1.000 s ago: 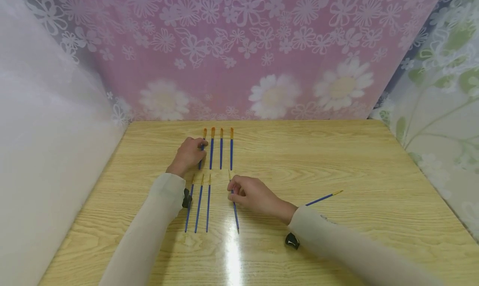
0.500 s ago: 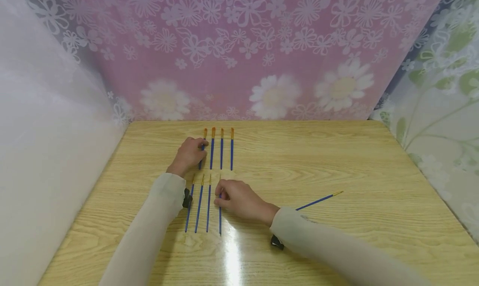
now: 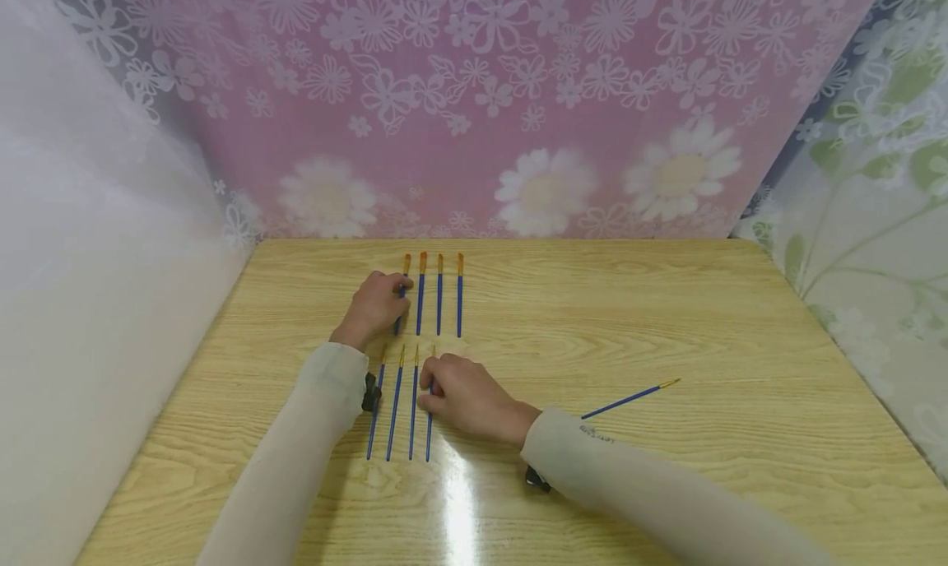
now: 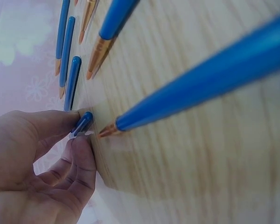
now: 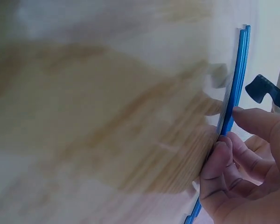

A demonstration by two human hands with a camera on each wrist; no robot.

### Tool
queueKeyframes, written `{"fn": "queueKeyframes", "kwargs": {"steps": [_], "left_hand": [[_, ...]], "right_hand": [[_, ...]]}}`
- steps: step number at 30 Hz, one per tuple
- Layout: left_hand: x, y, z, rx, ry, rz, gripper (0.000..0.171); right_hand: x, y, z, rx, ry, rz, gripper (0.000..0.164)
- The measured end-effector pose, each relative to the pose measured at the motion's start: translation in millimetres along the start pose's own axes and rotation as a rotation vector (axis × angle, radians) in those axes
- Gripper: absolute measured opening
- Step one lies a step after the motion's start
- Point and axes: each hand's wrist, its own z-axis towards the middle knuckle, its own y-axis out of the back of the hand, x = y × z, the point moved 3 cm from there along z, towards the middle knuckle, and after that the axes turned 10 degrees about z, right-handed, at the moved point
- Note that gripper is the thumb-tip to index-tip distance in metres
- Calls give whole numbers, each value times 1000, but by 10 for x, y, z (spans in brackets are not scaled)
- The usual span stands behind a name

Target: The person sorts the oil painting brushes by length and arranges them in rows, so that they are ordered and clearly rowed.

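Note:
Several blue-handled paintbrushes lie in two rows on the wooden table [image 3: 563,303]. My left hand [image 3: 374,307] is at the back row, its thumb and fingers pinching the leftmost paintbrush [image 3: 406,263]; in the left wrist view that brush's blue handle end [image 4: 85,121] shows between the fingertips. My right hand [image 3: 468,395] pinches the rightmost thin paintbrush [image 3: 429,434] of the front row by the upper handle, tip pointing away. In the right wrist view, blue handles [image 5: 238,77] overlap beside the thumb. A neighbouring thin paintbrush [image 3: 413,410] lies just left of the right hand's fingertips.
One more thin paintbrush [image 3: 628,400] lies slanted at the right, beyond the right forearm. The back row's other paintbrushes [image 3: 459,303] have orange flat bristles. A pink floral cloth [image 3: 459,122] hangs behind the table, and a pale cloth [image 3: 96,245] at the left.
My right hand has moved left with its thin paintbrush, which has gone from tilted to nearly parallel beside the front row. The left hand has stayed on its brush.

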Motion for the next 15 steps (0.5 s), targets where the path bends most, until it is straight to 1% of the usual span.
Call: {"fn": "queueKeyframes", "kwargs": {"steps": [1,5,6,7,8,10,12,13,15], "left_hand": [[-2,0,2,1,1,-1,43],[-10,2,5,2,4,-2,43],[-11,4,5,2,7,-2,43],[-12,4,4,2,7,-2,43],[-14,5,3,3,7,-1,44],[-15,6,-2,8,10,-3,44],[-15,5,-4,11,10,0,44],[-15,6,-5,11,11,1,44],[-13,9,-4,9,13,4,44]], "right_hand": [[-59,-31,16,-9,23,-9,14],[-67,-17,-3,-12,39,2,13],[-146,-59,13,-19,58,-11,16],[-145,-58,13,-18,58,-10,16],[-88,-26,-7,-7,40,3,16],[-86,-27,-10,-5,34,6,16],[-83,-17,-17,-11,21,10,16],[-5,34,-42,-10,-5,26,14],[0,70,-67,-26,-16,35,13]]}}
